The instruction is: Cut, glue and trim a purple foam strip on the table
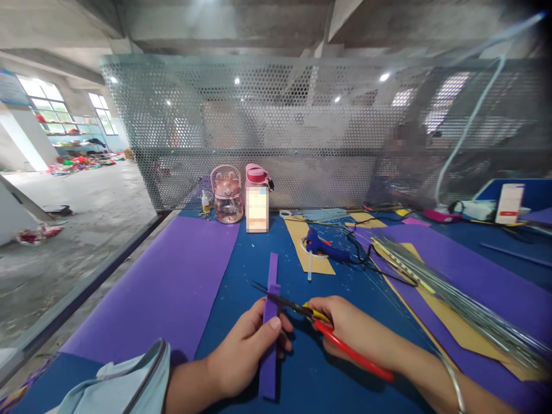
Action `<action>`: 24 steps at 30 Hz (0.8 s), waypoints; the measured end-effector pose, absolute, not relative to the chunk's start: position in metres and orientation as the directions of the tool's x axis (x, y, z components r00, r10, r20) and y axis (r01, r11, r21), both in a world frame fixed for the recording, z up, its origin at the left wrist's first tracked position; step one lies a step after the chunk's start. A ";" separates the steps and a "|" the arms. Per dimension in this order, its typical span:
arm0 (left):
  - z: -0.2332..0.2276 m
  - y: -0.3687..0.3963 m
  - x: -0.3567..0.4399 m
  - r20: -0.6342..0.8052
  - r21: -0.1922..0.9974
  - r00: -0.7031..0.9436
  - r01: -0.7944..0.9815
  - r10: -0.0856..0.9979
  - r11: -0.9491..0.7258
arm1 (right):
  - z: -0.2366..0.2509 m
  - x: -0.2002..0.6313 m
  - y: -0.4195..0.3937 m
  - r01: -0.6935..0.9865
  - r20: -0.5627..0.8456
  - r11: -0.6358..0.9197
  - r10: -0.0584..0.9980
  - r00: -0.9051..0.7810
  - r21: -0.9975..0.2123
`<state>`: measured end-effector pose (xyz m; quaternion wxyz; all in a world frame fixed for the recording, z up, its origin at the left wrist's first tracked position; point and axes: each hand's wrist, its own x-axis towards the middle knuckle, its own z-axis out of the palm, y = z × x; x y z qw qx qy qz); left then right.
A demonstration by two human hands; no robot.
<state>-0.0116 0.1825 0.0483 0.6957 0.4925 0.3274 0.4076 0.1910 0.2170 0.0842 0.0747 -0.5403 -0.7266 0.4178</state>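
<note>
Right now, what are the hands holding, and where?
The left hand pinches the narrow purple foam strip at its middle. The right hand grips the red-handled scissors by their handles.

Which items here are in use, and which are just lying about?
In use: purple foam strip, pinched in the left hand; red-handled scissors, held in the right hand, blades at the strip.

Lying about: blue glue gun, wire bundle, two pink bottles, large purple sheet, small glue bottle.
</note>
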 end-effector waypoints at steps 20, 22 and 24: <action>0.051 0.187 -0.011 -0.205 0.888 0.394 -0.310 0.896 0.340 | 0.080 0.196 0.221 0.758 -0.338 0.093 0.855 -0.393 -0.646; 0.051 0.189 -0.009 -0.226 0.899 0.320 -0.295 0.920 0.323 | 0.080 0.197 0.222 0.761 -0.373 0.072 0.839 -0.396 -0.645; 0.052 0.190 -0.008 -0.227 0.910 0.294 -0.276 0.928 0.310 | 0.080 0.198 0.222 0.759 -0.406 0.047 0.822 -0.399 -0.649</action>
